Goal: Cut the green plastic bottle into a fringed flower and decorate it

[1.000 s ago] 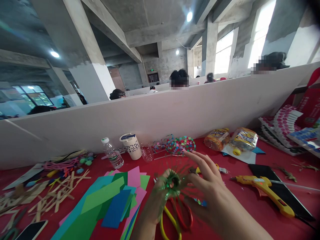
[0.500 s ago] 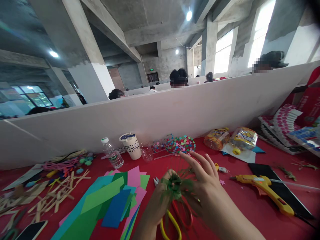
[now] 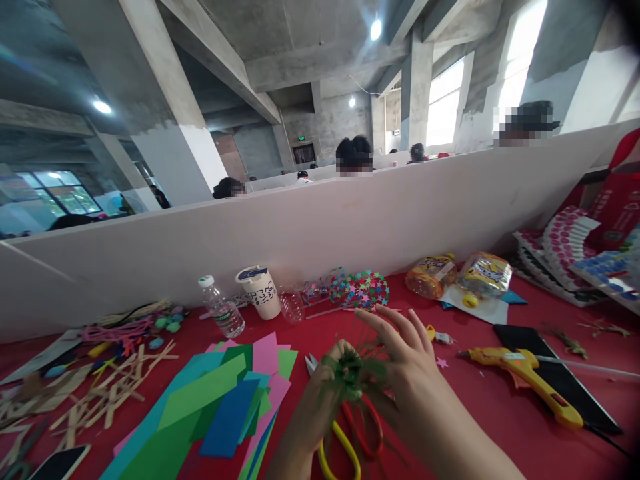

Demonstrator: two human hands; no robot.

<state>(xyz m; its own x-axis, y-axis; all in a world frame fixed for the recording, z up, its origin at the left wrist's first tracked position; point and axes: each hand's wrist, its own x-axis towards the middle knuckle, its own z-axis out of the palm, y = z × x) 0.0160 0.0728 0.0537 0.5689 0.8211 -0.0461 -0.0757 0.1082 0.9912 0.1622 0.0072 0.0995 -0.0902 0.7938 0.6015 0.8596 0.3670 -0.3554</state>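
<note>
My left hand [image 3: 313,407] grips a small green fringed paper bundle [image 3: 349,371] from below, thumb up against it. My right hand [image 3: 407,363] rests against the bundle's right side, its fingers stretched out and spread toward the far wall. Thin green strips fan out from the bundle. Below both hands, scissors [image 3: 350,437] with red and yellow handles lie on the red table [image 3: 480,400]. A stack of coloured paper sheets [image 3: 220,400] lies just left of my left hand.
A yellow glue gun [image 3: 525,380] lies at the right on a black sheet. Bottles [image 3: 223,310], a paper cup [image 3: 260,290], star-patterned rolls [image 3: 360,288] and snack bags [image 3: 460,275] line the white partition. Wooden sticks [image 3: 100,390] and a phone [image 3: 60,461] lie at the left. People sit behind the partition.
The green bundle has been turned, so its open centre no longer faces me. My right hand has shifted slightly lower against it. The view has drifted a little.
</note>
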